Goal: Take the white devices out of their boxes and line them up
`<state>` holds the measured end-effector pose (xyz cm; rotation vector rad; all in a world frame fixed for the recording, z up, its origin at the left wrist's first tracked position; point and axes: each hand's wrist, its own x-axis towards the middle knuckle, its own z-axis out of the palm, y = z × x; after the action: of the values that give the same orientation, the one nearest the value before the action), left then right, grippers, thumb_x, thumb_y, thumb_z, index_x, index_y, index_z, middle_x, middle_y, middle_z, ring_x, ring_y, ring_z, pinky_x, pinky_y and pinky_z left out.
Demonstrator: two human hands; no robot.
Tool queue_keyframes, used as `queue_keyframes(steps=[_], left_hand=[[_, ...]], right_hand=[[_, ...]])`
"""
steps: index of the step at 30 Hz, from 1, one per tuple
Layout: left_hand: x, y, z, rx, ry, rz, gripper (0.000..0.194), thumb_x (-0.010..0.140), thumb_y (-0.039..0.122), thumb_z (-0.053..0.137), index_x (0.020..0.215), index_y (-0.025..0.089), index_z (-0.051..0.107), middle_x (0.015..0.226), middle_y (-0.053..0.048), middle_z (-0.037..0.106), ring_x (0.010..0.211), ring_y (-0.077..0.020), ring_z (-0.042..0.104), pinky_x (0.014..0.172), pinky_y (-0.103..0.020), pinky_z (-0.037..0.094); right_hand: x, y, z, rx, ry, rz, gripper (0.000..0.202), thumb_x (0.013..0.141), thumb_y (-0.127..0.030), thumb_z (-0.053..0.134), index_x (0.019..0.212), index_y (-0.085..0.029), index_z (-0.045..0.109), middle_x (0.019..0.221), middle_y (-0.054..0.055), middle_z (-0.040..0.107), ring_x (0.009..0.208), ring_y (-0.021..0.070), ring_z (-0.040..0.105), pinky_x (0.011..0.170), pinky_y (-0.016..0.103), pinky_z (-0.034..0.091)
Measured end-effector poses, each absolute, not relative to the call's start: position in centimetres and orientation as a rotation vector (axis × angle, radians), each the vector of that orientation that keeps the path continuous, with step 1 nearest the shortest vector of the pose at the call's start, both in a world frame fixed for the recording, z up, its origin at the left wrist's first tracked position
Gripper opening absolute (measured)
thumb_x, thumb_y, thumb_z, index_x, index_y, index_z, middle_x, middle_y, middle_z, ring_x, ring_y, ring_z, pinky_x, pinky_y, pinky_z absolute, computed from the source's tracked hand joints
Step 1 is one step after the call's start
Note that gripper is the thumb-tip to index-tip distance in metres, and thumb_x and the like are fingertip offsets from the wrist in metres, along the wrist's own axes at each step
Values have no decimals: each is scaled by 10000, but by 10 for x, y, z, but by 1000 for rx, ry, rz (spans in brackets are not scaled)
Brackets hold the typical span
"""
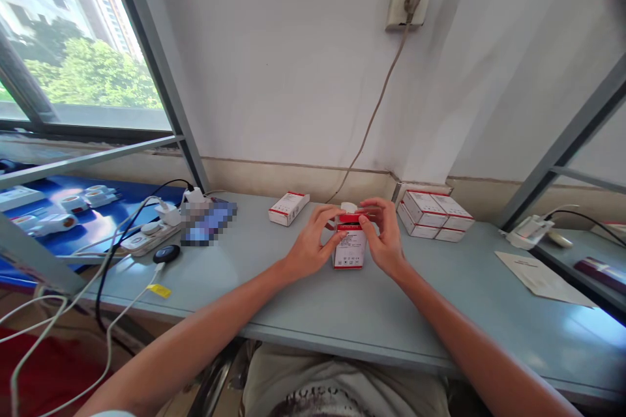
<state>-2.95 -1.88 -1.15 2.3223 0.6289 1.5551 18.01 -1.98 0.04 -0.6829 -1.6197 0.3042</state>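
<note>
A small white cardboard box [350,253] with a red band and printed text stands upright on the grey table, between my hands. My left hand [312,242] grips its left side, with the thumb near the front face. At the upper right edge, my right hand [386,238] is closed on the box, its thumb at the red top and its fingers reaching behind. A white rounded piece [348,207] shows at the top of the box; what it belongs to is hidden.
A similar box [289,208] lies toward the wall, and several more are stacked [435,215] at the right. On the left are a power strip [151,236], a black round device [167,253] and cables. A paper sheet [542,278] lies at the far right.
</note>
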Motion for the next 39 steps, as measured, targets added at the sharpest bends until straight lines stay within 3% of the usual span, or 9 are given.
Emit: queue_keyframes(steps=[4,10,21,29,36,39], left_hand=[[-30,-20,-10,2342,668,1521,426,1108,356,597,1528,334,537,1436,-110,554,1286,-247,603,1040,-449,619],[-29,-20,-9,2273,641,1538,348,1099,357,612,1445,323,603,1413,-105,565,1293,-246,591,994,-424,630],[-30,-20,-8,2361,587,1499,395,1116,333,571,1508,318,530,1452,-122,558,1314,-255,588,989,-434,624],[-31,-20,-8,2317,639,1479,353,1122,363,554,1470,309,538,1448,-123,553,1343,-270,576,997,-445,625],[-30,-22,-5,2262,651,1501,237,1121,369,556,1333,278,611,1397,-116,579,1310,-248,598,992,-416,623],[-30,-21,-5,2250,664,1489,272,1119,395,559,1361,281,609,1427,-121,577,1325,-253,595,992,-414,625]], right_hand=[[179,-21,4,-661,-1670,263,123,1091,-350,572,1143,-265,645,1172,83,623,1087,232,653,920,416,591],[184,-24,17,-703,-1731,174,191,1095,-361,546,977,-256,653,1049,86,672,1084,265,631,930,454,552],[186,-23,8,-684,-1844,105,85,1095,-318,547,1088,-252,600,1049,70,635,956,227,623,868,409,536],[185,-26,6,-713,-1885,83,195,1091,-360,561,1255,-255,583,1181,116,655,1096,277,648,957,486,556],[182,-25,7,-703,-1894,59,130,1101,-355,550,1138,-273,644,1156,112,667,1099,280,654,931,493,569],[183,-24,6,-714,-1891,48,129,1095,-352,558,1139,-268,645,1140,111,671,1103,283,653,936,496,566]])
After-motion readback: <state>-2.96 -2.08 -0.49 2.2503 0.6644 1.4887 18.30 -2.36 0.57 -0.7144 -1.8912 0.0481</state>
